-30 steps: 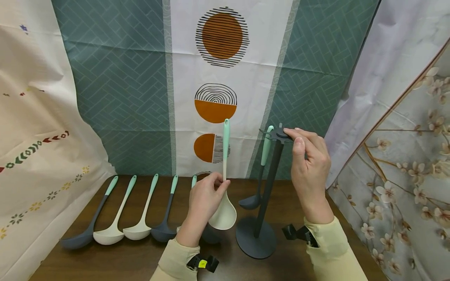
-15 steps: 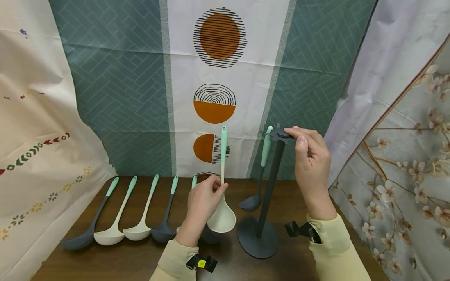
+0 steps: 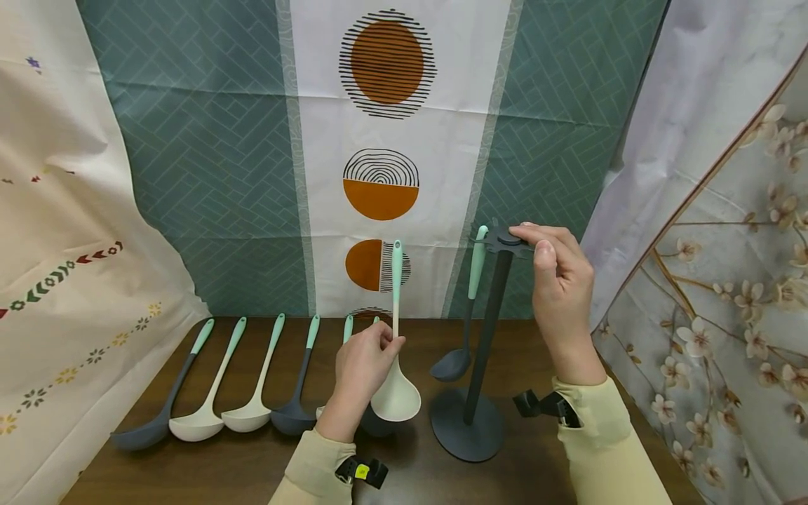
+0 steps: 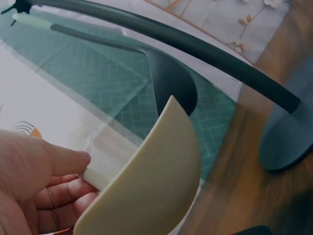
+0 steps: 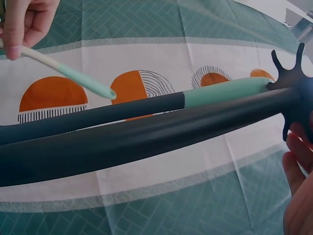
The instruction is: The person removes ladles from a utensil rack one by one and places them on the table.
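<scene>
My left hand pinches a cream ladle low on its stem, just above the bowl. The ladle is upright, its mint handle end on top. To the right stands a dark utensil stand with a round base and a hooked top. My right hand holds that top, forefinger on its upper face and other fingers curled at the edge. A dark ladle with a mint handle hangs from a hook on the stand's far left. In the right wrist view, the held ladle's handle tip is apart from the hooks.
On the wooden table, several ladles lie in a row at left, dark ones and cream ones, handles pointing away. My left arm partly covers the row's right end. Patterned cloth hangs behind, with floral cloth at right.
The cream ladle and my left hand have sunk a little and shifted slightly left. The stand's hooked top has turned slightly under my right hand.
</scene>
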`<action>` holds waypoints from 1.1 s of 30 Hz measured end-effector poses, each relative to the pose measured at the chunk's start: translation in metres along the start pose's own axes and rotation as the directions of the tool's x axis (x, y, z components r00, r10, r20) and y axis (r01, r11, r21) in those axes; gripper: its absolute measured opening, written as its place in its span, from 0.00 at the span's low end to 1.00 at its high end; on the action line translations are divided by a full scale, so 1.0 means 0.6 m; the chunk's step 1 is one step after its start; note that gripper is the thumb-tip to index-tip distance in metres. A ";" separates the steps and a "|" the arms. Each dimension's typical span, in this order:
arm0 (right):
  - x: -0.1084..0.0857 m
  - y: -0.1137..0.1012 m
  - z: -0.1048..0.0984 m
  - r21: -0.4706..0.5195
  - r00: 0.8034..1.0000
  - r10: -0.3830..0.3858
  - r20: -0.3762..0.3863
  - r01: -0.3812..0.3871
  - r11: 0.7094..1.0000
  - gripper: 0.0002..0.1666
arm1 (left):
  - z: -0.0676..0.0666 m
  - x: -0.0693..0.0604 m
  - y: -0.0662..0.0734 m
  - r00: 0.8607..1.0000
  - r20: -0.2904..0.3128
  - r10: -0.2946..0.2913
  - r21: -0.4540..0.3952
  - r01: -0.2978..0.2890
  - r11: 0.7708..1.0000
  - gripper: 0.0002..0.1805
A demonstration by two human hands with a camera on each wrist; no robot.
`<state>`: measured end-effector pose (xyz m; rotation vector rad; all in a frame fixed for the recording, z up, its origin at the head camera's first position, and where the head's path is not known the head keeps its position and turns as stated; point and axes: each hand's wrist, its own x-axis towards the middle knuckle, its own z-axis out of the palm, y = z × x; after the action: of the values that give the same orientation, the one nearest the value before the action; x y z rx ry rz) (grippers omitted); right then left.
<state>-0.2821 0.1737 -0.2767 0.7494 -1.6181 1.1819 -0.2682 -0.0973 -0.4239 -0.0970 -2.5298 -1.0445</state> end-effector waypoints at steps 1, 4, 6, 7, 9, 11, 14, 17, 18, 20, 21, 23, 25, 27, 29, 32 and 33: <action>0.000 0.000 0.000 0.005 1.000 0.000 0.001 0.000 1.000 0.28 | 0.003 0.000 -0.003 1.000 0.004 -0.002 0.004 0.001 1.000 0.09; 0.000 0.001 0.002 0.016 1.000 -0.003 0.002 0.003 1.000 0.28 | 0.011 0.001 -0.011 1.000 0.020 -0.006 0.015 0.006 1.000 0.10; 0.000 0.002 0.002 0.021 1.000 -0.005 0.002 0.005 1.000 0.28 | 0.017 0.001 -0.015 1.000 0.025 -0.003 0.024 0.003 1.000 0.10; 0.000 0.003 0.003 0.022 1.000 -0.007 0.002 0.007 1.000 0.28 | 0.020 0.001 -0.017 1.000 0.027 -0.003 0.033 0.002 0.999 0.10; 0.000 0.005 0.003 0.024 1.000 -0.010 -0.001 0.010 1.000 0.29 | 0.025 0.002 -0.019 1.000 0.029 -0.003 0.054 0.002 0.999 0.11; 0.000 0.006 0.004 0.025 1.000 -0.012 -0.005 0.012 1.000 0.29 | 0.030 0.003 -0.021 1.000 0.031 -0.006 0.076 0.004 0.997 0.12; 0.000 0.006 0.004 0.027 1.000 -0.014 -0.010 0.014 1.000 0.29 | 0.035 0.003 -0.022 0.999 0.037 -0.013 0.095 0.009 0.995 0.13; 0.000 0.005 0.004 0.034 1.000 -0.011 -0.013 0.011 0.999 0.29 | 0.041 0.004 -0.021 0.999 0.045 -0.009 0.095 0.005 0.996 0.13; -0.001 0.004 0.004 0.036 1.000 -0.009 -0.015 0.010 0.999 0.29 | 0.043 0.004 -0.021 0.999 0.049 -0.012 0.094 0.008 0.996 0.13; -0.001 0.004 0.004 0.039 1.000 -0.008 -0.018 0.009 0.999 0.28 | 0.046 0.005 -0.020 0.998 0.058 -0.016 0.093 0.010 0.996 0.14; -0.001 0.004 0.004 0.040 1.000 -0.007 -0.019 0.008 0.999 0.28 | 0.048 0.005 -0.020 0.998 0.062 -0.019 0.092 0.013 0.996 0.14; -0.002 0.003 0.005 0.041 1.000 -0.007 -0.021 0.008 0.999 0.28 | 0.051 0.006 -0.019 0.997 0.072 -0.037 0.096 0.030 0.995 0.14; -0.002 0.003 0.005 0.043 1.000 -0.007 -0.022 0.008 0.999 0.28 | 0.054 0.008 -0.020 0.995 0.082 -0.052 0.108 0.043 0.993 0.15; -0.002 0.004 0.005 0.043 1.000 -0.007 -0.021 0.007 0.999 0.28 | 0.058 0.009 -0.021 0.994 0.091 -0.065 0.124 0.054 0.991 0.15; -0.003 0.004 0.005 0.045 1.000 -0.007 -0.022 0.008 0.999 0.28 | 0.062 0.011 -0.024 0.992 0.102 -0.072 0.139 0.058 0.989 0.16; -0.003 0.004 0.005 0.047 1.000 -0.006 -0.027 0.007 0.999 0.28 | 0.068 0.012 -0.028 0.989 0.123 -0.079 0.149 0.061 0.987 0.16; -0.004 0.004 0.005 0.049 1.000 -0.005 -0.027 0.007 0.999 0.28 | 0.070 0.013 -0.029 0.988 0.129 -0.080 0.151 0.060 0.987 0.17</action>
<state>-0.2846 0.1717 -0.2798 0.7659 -1.5683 1.2266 -0.2931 -0.0814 -0.4596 -0.0379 -2.7414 -0.9010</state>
